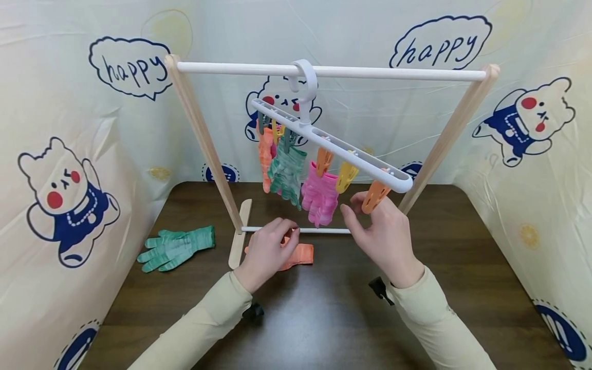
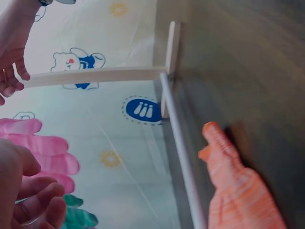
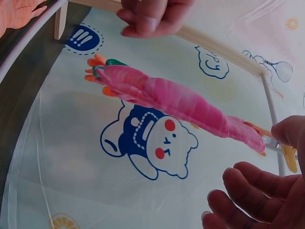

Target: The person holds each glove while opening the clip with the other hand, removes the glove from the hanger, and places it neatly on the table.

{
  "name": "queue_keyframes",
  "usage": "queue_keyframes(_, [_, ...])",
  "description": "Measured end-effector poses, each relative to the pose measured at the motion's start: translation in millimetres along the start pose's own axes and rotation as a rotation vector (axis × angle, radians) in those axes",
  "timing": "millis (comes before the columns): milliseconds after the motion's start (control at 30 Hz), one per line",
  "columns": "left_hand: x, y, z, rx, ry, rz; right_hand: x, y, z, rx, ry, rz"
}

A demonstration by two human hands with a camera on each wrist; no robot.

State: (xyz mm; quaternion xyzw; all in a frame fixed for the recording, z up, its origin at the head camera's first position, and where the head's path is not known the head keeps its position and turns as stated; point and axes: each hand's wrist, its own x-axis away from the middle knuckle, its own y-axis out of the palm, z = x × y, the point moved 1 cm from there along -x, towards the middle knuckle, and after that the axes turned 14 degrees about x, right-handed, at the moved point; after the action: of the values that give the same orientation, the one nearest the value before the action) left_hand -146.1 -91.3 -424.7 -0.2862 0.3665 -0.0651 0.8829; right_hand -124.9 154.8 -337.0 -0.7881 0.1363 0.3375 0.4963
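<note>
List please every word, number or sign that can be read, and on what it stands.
"happy": left speech bubble on the printed backdrop cloth, head view.
"happy": right speech bubble, same cloth.
"py": word ending, partly hidden behind the wooden post, right wrist view.
Navy oval, left wrist view: white pin shapes, no readable letters.
</note>
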Motion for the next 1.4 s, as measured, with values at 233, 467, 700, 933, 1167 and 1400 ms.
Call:
queue_keyframes(233, [-15.0,-8.3,4.5,0.029,0.010,0.046,-5.8,-2,-3,-0.022,0.012,0.022])
queue_keyframes(467, [-23.4,-15.3,5.9,0.017,0.015,0.072,-11.0,-3,-7,-0.055,0.024,0.008])
queue_keyframes(700, [-35.9,-21.8,7.8,0.033,-0.004,0.091,-18.9,1,-14,-0.092,0.015,0.014])
queue_keyframes(933, [-47.4,-21.3,11.1,0.042,0.001,0.106,-29.3,9,-22,-0.121,-0.078,0.057])
queue_keyframes(1167, [-55.5,-19.9,15.5,0.053,0.001,0.106,-40.5,16,-26,-0.168,-0.046,0.074])
queue_keyframes(1400, [-62.7,-19.6,19.8,0.043,-0.004,0.119,-51.7,21,-29,-0.193,-0.046,0.132])
